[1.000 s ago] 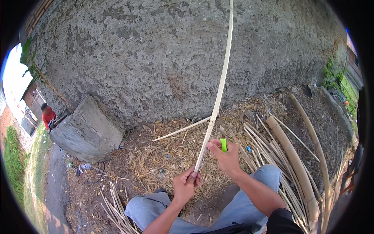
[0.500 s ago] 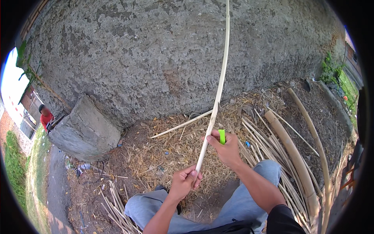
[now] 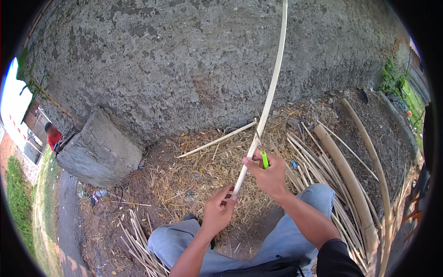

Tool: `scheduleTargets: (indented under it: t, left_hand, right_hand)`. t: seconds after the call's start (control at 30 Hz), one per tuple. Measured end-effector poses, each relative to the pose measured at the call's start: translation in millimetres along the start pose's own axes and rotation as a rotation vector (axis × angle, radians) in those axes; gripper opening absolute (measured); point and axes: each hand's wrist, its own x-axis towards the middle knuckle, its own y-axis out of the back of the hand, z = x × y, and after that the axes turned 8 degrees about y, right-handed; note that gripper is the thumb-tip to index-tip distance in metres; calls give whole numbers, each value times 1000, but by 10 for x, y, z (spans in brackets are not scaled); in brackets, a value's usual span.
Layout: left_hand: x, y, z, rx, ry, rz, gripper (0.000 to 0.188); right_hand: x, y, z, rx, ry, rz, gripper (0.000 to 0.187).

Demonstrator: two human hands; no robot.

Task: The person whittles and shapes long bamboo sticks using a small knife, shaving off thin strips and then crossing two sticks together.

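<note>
Seeing left hand (image 3: 218,210) pinching bamboo strip (image 3: 270,94) at centre frame, right hand (image 3: 270,173) w/ green knife (image 3: 264,159) gripped on it

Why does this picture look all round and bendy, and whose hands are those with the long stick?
The camera sits on a person's head and looks down, so you see that person's own arms and knees. Its very wide lens bends straight lines near the edge. The left hand pinches the bottom end of a long pale bamboo strip that reaches up past the rough grey wall. The right hand holds the strip a bit higher, along with a small tool with a green handle. On the ground lie dry shavings, more strips, thick bamboo poles on the right and a concrete block on the left.
</note>
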Motion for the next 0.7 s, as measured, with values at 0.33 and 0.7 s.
scheduleTargets:
  t: [0.33,0.7]
  left_hand:
    - [12,-199,-69,240,-22,309,31]
    - [78,-128,-34,100,-121,345,36]
  right_hand:
    - [-120,-58,-31,-132,130,-23,21]
    - [-162,-44,-82,-49,93,-124,21]
